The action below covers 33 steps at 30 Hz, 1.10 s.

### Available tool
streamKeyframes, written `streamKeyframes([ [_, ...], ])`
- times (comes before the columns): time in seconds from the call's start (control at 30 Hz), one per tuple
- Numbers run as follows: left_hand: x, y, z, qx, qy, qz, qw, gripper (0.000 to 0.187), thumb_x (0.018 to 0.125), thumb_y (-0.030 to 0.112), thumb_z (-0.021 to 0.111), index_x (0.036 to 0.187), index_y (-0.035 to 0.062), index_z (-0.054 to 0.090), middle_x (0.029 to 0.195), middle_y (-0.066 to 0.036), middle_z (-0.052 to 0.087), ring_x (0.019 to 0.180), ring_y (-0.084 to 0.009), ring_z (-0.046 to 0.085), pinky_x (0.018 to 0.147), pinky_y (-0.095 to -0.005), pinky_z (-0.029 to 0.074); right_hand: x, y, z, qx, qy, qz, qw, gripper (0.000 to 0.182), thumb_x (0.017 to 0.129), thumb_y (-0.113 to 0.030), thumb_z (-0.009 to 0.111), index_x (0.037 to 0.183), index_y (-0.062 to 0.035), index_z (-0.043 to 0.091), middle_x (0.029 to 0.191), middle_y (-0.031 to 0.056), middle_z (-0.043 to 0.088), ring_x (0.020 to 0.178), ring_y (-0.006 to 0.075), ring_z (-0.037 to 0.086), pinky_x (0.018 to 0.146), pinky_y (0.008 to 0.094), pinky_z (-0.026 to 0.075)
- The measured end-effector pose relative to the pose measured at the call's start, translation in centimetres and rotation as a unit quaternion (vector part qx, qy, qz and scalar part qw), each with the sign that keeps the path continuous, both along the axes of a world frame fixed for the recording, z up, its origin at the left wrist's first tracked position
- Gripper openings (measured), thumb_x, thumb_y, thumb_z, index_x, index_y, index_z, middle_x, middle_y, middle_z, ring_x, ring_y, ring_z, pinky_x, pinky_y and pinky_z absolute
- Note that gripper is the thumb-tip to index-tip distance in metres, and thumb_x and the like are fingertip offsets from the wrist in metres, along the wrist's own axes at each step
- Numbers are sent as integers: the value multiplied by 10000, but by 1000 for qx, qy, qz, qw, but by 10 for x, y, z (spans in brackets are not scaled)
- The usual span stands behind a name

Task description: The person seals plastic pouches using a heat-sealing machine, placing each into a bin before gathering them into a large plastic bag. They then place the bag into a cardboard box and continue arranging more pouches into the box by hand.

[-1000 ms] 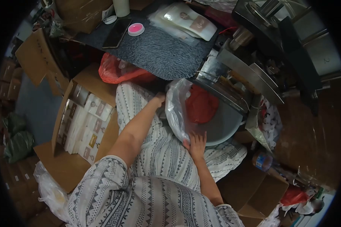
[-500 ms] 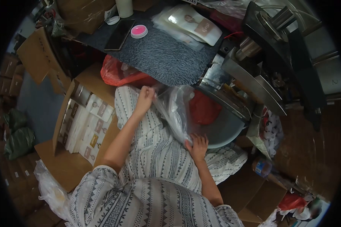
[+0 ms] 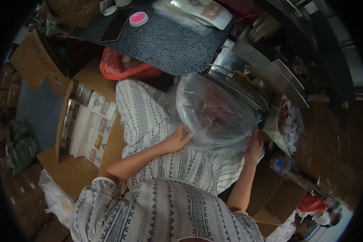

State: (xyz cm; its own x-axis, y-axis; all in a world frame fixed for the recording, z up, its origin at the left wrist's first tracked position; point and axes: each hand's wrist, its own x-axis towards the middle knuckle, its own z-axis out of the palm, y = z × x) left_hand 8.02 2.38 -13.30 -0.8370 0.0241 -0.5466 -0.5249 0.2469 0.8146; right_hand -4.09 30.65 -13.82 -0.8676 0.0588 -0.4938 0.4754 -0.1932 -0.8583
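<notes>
A clear plastic bag [image 3: 215, 115] is shown stretched wide over a round grey basin [image 3: 246, 131], which sits at the person's lap, just below the metal machine [image 3: 270, 64]. Red material is dimly visible through the film. The bag's near-left edge is pinched by the left hand [image 3: 177, 139], with fingers closed on the film above the patterned garment [image 3: 149, 117]. The bag's right edge, at the basin rim, is gripped by the right hand [image 3: 254, 143], with fingers curled around the plastic.

To the left, an open cardboard box [image 3: 74, 117] is seen, packed with printed pouches [image 3: 90, 129] standing in rows. A red plastic bag [image 3: 121, 68] lies beyond the knees, partly under the grey mat [image 3: 173, 40]. On the mat are placed a pink-topped round container [image 3: 138, 18], a dark phone [image 3: 115, 27] and a stack of white pouches [image 3: 197, 10]. A bottle with a blue label [image 3: 280, 164] lies on the floor at the right, beside further cardboard.
</notes>
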Motion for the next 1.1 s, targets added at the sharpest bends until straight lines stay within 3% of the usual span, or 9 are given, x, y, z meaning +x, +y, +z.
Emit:
streamKeyframes([
  [0.03, -4, -4, 1, 106, -151, 10, 983, 546, 919, 407, 511, 1238, -11, 365, 1092, -217, 559, 970, -345, 596, 830, -410, 476, 0, 9, -7, 156, 152, -29, 976, 369, 880, -295, 644, 1097, -9, 562, 1006, 18, 597, 841, 115, 541, 716, 271, 419],
  [0.1, 1, -2, -23, -16, -11, -84, 996, 549, 925, 423, 499, 1232, -17, 384, 1078, -219, 569, 955, -340, 607, 810, -404, 483, 13, 16, -9, 307, 295, -54, 903, 395, 874, -289, 648, 1121, -1, 538, 1065, 49, 586, 903, 156, 550, 776, 308, 419],
  [0.17, 6, 5, -42, -136, 128, -174, 967, 555, 930, 439, 486, 1226, -23, 402, 1064, -222, 579, 940, -334, 618, 790, -399, 490, 45, -13, 13, 509, 467, 198, 696, 438, 834, -226, 664, 1171, 0, 499, 1165, 130, 544, 1016, 265, 527, 896, 367, 386],
  [0.23, 3, 8, -52, -165, 116, -229, 952, 688, 921, 509, 468, 1278, -66, 346, 1050, -226, 586, 805, -242, 651, 663, -363, 523, 56, -55, 41, 454, 488, 423, 614, 362, 781, -149, 661, 1114, -50, 557, 1081, 145, 597, 949, 315, 574, 857, 394, 442],
  [0.33, -12, 5, -58, 90, -139, -74, 983, 769, 895, 582, 456, 1276, -78, 354, 1077, -213, 590, 855, -207, 651, 676, -319, 534, 74, -11, -31, 408, 318, 588, 622, 267, 804, -163, 630, 1053, -73, 604, 993, 128, 644, 897, 306, 612, 791, 403, 476],
  [0.5, -33, -1, -62, 240, -202, 102, 944, 796, 887, 614, 430, 1313, -53, 344, 1230, -209, 508, 980, -238, 599, 861, -340, 487, 37, 67, -56, 622, 101, 497, 597, 250, 832, -205, 574, 1044, -77, 608, 957, 158, 644, 865, 354, 621, 755, 430, 493],
  [0.73, -45, -24, -92, 446, -159, 188, 860, 684, 911, 442, 544, 1381, 14, 290, 1377, -122, 399, 1261, -238, 399, 1047, -353, 350, -56, 135, -159, 666, 265, 390, 578, 396, 861, -265, 549, 1205, -68, 534, 1204, 190, 542, 1014, 334, 555, 843, 426, 450],
  [0.9, -74, -52, -76, 348, -59, 300, 886, 501, 914, 280, 574, 1309, 12, 419, 1259, -113, 518, 1158, -208, 500, 985, -338, 401, -115, 158, -166, 723, 297, 378, 497, 505, 838, -278, 582, 1270, -37, 482, 1317, 207, 469, 1130, 346, 491, 949, 424, 404],
  [1.1, -141, -90, -101, 30, 194, 290, 937, 313, 886, 148, 534, 1157, -3, 569, 1119, -107, 613, 1029, -203, 590, 876, -325, 458, -125, 76, -56, 657, 498, 87, 560, 477, 894, -279, 552, 1281, -10, 481, 1305, 220, 475, 1183, 365, 461, 996, 426, 359],
])
